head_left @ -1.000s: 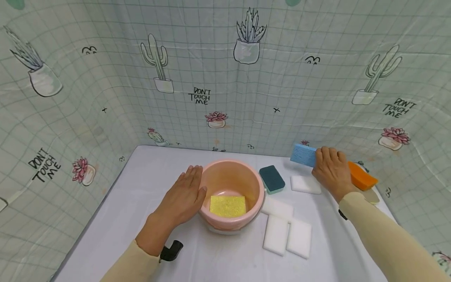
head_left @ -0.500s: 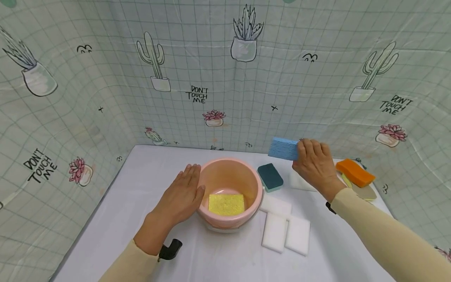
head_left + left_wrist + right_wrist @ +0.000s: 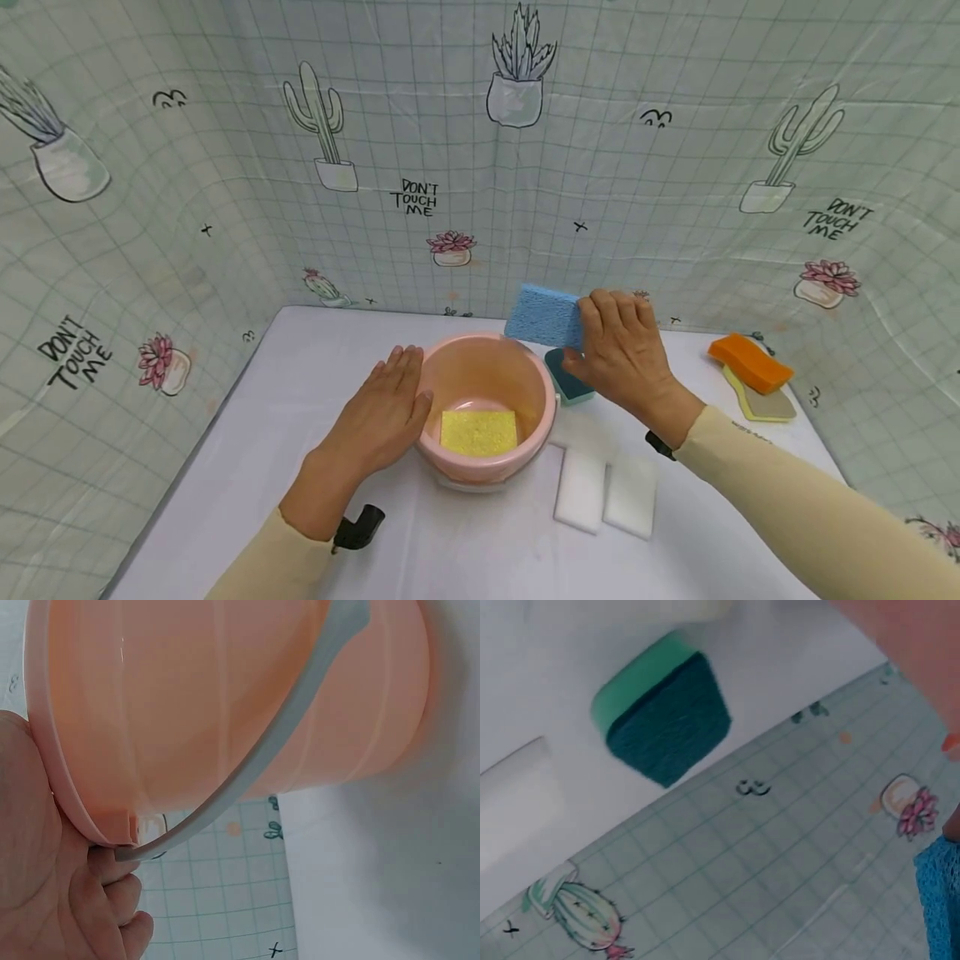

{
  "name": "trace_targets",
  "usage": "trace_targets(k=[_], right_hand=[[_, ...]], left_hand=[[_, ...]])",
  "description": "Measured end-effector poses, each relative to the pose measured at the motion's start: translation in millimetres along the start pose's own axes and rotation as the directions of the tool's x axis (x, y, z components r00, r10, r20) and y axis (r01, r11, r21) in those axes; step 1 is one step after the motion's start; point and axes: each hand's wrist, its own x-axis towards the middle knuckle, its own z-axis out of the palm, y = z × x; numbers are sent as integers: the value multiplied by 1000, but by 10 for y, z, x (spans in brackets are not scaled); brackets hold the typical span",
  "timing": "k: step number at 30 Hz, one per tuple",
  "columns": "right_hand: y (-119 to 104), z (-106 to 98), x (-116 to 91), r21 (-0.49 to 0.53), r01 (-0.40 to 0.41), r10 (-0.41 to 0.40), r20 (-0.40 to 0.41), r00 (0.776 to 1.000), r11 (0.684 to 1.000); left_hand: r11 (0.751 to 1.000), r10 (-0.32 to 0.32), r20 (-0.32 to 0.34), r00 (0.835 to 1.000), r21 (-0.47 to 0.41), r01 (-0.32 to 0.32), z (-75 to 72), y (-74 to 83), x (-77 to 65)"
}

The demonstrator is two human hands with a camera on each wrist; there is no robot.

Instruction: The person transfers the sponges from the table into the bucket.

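Sponge [image 3: 543, 317], blue and textured, juts out leftward from the right hand [image 3: 626, 350], whose fingers grip its end, with a green sponge [image 3: 566, 382] lower down, partly hidden by them. Straight, close-set fingers of the left hand [image 3: 378, 412] rest against the pink bucket [image 3: 483, 468]; right of them, inside it, lies a yellow sponge [image 3: 478, 433].

the blue sponge [image 3: 545, 317] is one flat sky shade, lightly mottled. the bucket [image 3: 474, 472] is peach pink, its handle [image 3: 247, 769] pale grey. inside, the yellow sponge [image 3: 478, 435] is bright and speckled. the green sponge [image 3: 667, 724] pairs dark teal with mint. the pads [image 3: 580, 490] are white, another sponge [image 3: 752, 363] is vivid orange, and the scourer [image 3: 768, 406] is beige edged in yellow. sleeves [image 3: 810, 508] are plain cream, the tabletop [image 3: 240, 467] white. the backdrop [image 3: 637, 175] is pale grey-green, gridded in green, printed with cacti, pink succulents and black lettering.
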Motion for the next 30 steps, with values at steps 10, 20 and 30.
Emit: trace_targets(k=[10,20,30], right_hand=[[-427,-209,271,222,-91,34,248,968,971],[-689,-234,382,315,-89,-69,459,886,945],[-787,-210,438,346,-32,-188,583,790,938]], left_hand=[[999,30,-22,999,-17,-30,-22,-3,4],[998,48,-25,999,-31,-49,0,-26,7],[999,33,-16,999,-23,-33,7,-15,9]])
